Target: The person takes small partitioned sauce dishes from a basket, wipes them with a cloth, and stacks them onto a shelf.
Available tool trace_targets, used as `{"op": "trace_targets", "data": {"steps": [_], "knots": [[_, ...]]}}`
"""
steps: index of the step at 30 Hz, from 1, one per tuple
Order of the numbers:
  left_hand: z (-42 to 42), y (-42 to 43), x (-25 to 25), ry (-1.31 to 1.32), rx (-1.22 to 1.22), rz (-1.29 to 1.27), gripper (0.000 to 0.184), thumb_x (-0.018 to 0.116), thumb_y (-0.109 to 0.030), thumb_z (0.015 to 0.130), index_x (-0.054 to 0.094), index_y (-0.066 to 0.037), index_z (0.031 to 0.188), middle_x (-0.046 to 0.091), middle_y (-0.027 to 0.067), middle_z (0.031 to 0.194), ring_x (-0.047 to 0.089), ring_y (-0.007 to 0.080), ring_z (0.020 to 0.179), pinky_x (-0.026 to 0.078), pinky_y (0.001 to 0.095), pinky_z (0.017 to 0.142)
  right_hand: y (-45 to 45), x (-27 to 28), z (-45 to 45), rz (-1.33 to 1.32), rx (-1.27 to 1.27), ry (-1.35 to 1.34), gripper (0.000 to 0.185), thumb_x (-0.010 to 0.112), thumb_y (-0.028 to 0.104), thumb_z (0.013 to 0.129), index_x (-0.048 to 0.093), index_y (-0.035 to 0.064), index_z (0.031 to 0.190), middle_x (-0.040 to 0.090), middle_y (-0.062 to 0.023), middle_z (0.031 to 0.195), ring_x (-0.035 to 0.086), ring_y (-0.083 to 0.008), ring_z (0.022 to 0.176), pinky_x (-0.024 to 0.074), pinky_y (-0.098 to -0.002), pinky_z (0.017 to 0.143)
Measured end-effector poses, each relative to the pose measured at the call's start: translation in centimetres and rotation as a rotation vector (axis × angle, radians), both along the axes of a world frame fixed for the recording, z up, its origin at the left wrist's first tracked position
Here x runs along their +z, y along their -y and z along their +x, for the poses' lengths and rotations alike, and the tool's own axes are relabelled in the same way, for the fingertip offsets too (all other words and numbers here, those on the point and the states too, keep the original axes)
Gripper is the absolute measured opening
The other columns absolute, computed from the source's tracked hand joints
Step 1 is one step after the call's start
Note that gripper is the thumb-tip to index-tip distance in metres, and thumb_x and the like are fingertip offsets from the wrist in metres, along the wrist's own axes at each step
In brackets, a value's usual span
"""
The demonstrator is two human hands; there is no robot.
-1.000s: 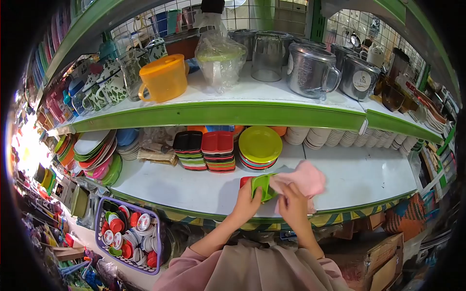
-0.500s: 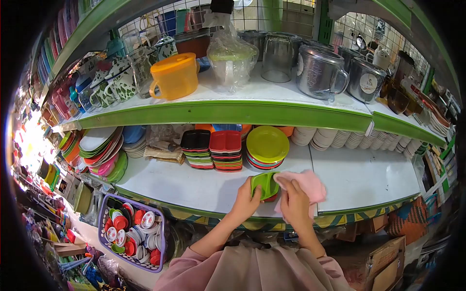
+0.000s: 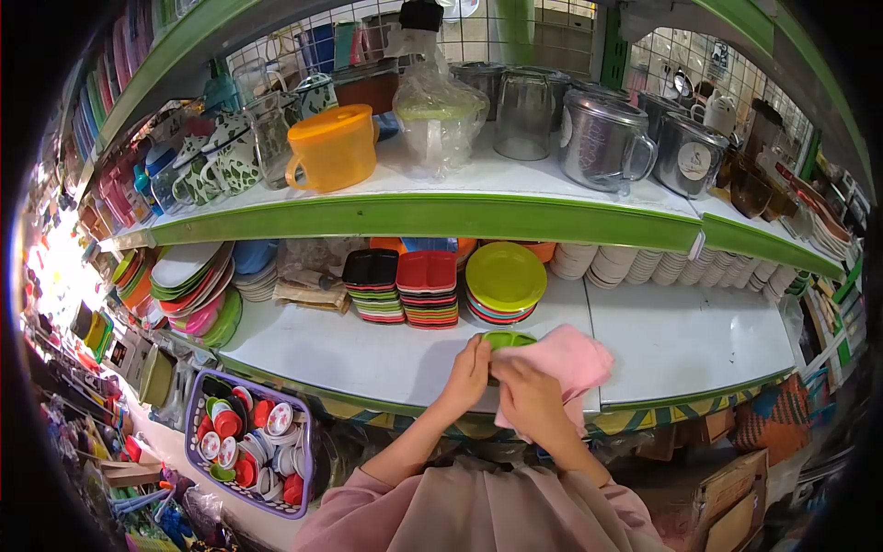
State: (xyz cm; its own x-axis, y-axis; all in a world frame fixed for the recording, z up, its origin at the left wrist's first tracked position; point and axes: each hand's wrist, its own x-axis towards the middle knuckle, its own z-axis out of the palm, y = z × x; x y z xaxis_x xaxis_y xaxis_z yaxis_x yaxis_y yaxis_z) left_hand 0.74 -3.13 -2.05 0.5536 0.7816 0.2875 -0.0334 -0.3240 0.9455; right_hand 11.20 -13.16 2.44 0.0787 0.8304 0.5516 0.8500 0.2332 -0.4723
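Observation:
My left hand (image 3: 470,370) grips the left side of a small green divided dish (image 3: 511,341), held over the front of the lower shelf. A pink cloth (image 3: 567,362) is bunched in my right hand (image 3: 531,397), which presses it near the dish's front edge. The cloth and my fingers cover much of the dish. Just behind stand a stack of divided dishes with a red one on top (image 3: 427,270), a similar stack topped in black (image 3: 372,269), and round plates with a yellow-green one uppermost (image 3: 505,276).
Above, a green-edged shelf (image 3: 414,217) carries an orange lidded mug (image 3: 332,147) and steel mugs (image 3: 602,138). White bowls (image 3: 611,265) line the lower shelf's back right. A purple basket (image 3: 197,440) of small dishes stands on the lower left.
My right hand and the cloth have moved left across the green dish, covering more of it. The dish has tipped, so less of its inside shows.

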Motion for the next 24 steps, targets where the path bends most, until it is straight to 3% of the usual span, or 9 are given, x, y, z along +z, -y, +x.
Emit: {"op": "trace_targets", "data": {"steps": [2, 5, 8, 13, 15, 19, 22, 23, 24], "knots": [[0.2, 0.0, -0.3, -0.013, -0.015, 0.034, 0.034, 0.033, -0.024, 0.102, 0.050, 0.004, 0.110, 0.059, 0.0135, 0.092, 0.053, 0.0186, 0.086, 0.044, 0.0303, 0.079, -0.6, 0.6, -0.6, 0.130, -0.192, -0.020, 0.033, 0.057, 0.003, 0.075, 0.061, 0.0085, 0.107, 0.062, -0.0120, 0.093, 0.063, -0.0318, 0.077, 0.0509, -0.0422, 0.064], [0.3, 0.5, 0.7, 0.027, 0.032, 0.021, 0.031, 0.037, -0.024, 0.101, 0.050, 0.004, 0.107, 0.058, 0.0152, 0.087, 0.054, 0.0205, 0.080, 0.045, 0.0313, 0.074, -0.1, 1.0, 0.1, -0.110, -0.026, 0.045, 0.029, 0.055, 0.002, 0.076, 0.063, 0.0076, 0.104, 0.062, -0.0122, 0.091, 0.062, -0.0324, 0.076, 0.0502, -0.0408, 0.066], [0.1, 0.2, 0.9, 0.028, 0.059, 0.016, 0.024, 0.045, -0.020, 0.098, 0.049, 0.003, 0.102, 0.058, 0.0188, 0.080, 0.055, 0.0253, 0.071, 0.046, 0.0334, 0.068, 0.9, 1.2, 0.8, -0.168, 0.097, 0.023, 0.027, 0.054, 0.000, 0.078, 0.065, 0.0070, 0.101, 0.062, -0.0126, 0.090, 0.061, -0.0332, 0.073, 0.0495, -0.0405, 0.065], [-0.4, 0.0, 1.8, -0.065, 0.083, 0.134, 0.011, 0.059, -0.008, 0.087, 0.056, 0.000, 0.093, 0.058, 0.0145, 0.084, 0.055, 0.0263, 0.074, 0.046, 0.0331, 0.069, 1.6, 2.2, 3.0, 0.100, -0.139, -0.311, 0.032, 0.051, -0.002, 0.076, 0.067, 0.0085, 0.102, 0.062, -0.0132, 0.084, 0.063, -0.0269, 0.072, 0.0499, -0.0355, 0.064], [-0.7, -0.5, 1.7, 0.057, 0.108, 0.390, 0.010, 0.062, -0.004, 0.079, 0.058, -0.002, 0.088, 0.057, 0.0104, 0.092, 0.053, 0.0239, 0.080, 0.044, 0.0339, 0.071, 2.6, 3.9, 4.0, 0.028, -0.200, -0.518, 0.037, 0.048, -0.006, 0.075, 0.068, 0.0070, 0.103, 0.060, -0.0120, 0.079, 0.062, -0.0223, 0.068, 0.0476, -0.0324, 0.061], [-1.2, -1.9, -0.1, 0.093, 0.221, 1.049, 0.022, 0.069, -0.003, 0.066, 0.063, -0.014, 0.084, 0.053, 0.0005, 0.103, 0.047, 0.0191, 0.091, 0.039, 0.0354, 0.078, 3.4, 4.4, 5.1, -0.111, 0.030, -0.273, 0.034, 0.052, -0.004, 0.076, 0.068, 0.0085, 0.103, 0.058, -0.0104, 0.077, 0.061, -0.0232, 0.069, 0.0472, -0.0334, 0.061], [-0.8, -1.7, 0.2, 0.184, 0.248, 1.461, 0.031, 0.074, -0.008, 0.062, 0.062, -0.025, 0.086, 0.052, -0.0036, 0.097, 0.045, 0.0168, 0.095, 0.036, 0.0346, 0.081, 2.3, 4.1, 3.8, -0.051, 0.079, -0.182, 0.031, 0.055, -0.001, 0.077, 0.068, 0.0095, 0.103, 0.059, -0.0092, 0.079, 0.060, -0.0268, 0.071, 0.0472, -0.0343, 0.062], [-0.4, -2.0, -0.9, 0.195, 0.266, 1.603, 0.029, 0.073, -0.018, 0.066, 0.060, -0.031, 0.089, 0.048, -0.0073, 0.100, 0.043, 0.0163, 0.100, 0.035, 0.0337, 0.081, 2.0, 4.3, 3.7, -0.100, 0.045, -0.166, 0.029, 0.057, 0.001, 0.077, 0.068, 0.0109, 0.101, 0.059, -0.0085, 0.081, 0.059, -0.0293, 0.073, 0.0475, -0.0354, 0.063], [-0.2, -2.0, -0.9, 0.199, 0.305, 1.663, 0.026, 0.070, -0.020, 0.068, 0.059, -0.031, 0.089, 0.047, -0.0083, 0.102, 0.042, 0.0159, 0.102, 0.035, 0.0334, 0.081, 1.6, 4.6, 3.9, -0.113, 0.050, -0.147, 0.028, 0.057, 0.002, 0.077, 0.068, 0.0113, 0.101, 0.059, -0.0085, 0.081, 0.060, -0.0292, 0.073, 0.0476, -0.0358, 0.063]]}}
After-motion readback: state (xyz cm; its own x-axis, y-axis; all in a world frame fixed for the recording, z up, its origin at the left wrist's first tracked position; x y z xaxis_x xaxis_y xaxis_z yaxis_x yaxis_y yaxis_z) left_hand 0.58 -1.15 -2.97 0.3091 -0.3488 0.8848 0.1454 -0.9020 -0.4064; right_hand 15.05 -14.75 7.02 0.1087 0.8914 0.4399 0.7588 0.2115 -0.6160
